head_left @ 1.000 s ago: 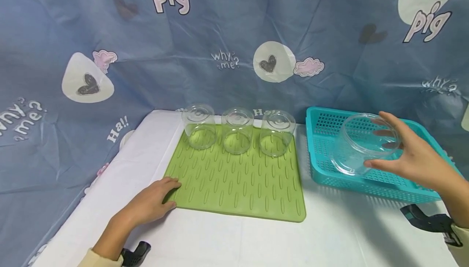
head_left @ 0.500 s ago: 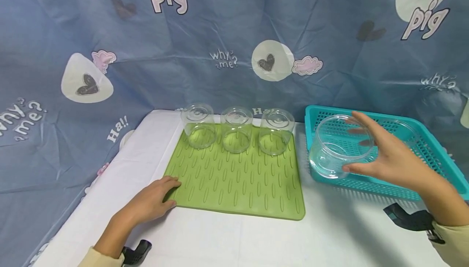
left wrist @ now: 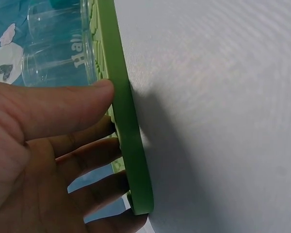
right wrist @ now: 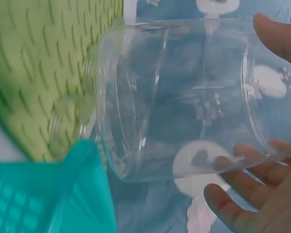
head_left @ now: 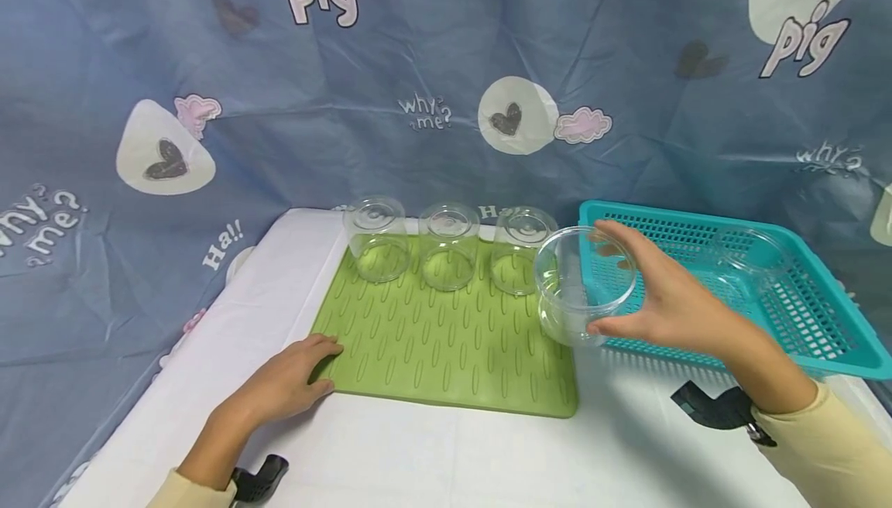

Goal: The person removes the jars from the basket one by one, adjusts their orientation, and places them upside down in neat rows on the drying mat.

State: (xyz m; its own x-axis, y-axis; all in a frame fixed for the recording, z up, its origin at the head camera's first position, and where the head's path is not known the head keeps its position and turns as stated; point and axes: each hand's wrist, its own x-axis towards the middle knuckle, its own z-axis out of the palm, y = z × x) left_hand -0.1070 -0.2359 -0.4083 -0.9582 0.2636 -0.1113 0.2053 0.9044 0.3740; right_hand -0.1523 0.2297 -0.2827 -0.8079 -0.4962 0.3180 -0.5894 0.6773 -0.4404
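Note:
My right hand (head_left: 662, 291) grips a clear cup (head_left: 584, 276) by its side, thumb nearer and fingers behind. The cup is held rim up above the mat's right edge and the basket's left side; the right wrist view shows its transparent wall (right wrist: 184, 97) and base. My left hand (head_left: 289, 380) rests at the near left corner of a green ribbed mat (head_left: 446, 353), fingers and thumb touching its edges, as the left wrist view also shows. Along the mat's far edge stand three clear cups, the left (head_left: 377, 237), the middle (head_left: 449, 245) and the right (head_left: 519, 248), all upside down.
A turquoise perforated basket (head_left: 818, 322) stands right of the mat, with at least one more clear cup (head_left: 753, 252) inside. White cloth (head_left: 390, 454) covers the table. A blue printed curtain (head_left: 418, 43) hangs behind and at the left.
My right hand has carried the clear cup leftward from over the basket to the mat's right edge, uncovering another cup in the basket. My left hand has stayed at the mat's corner.

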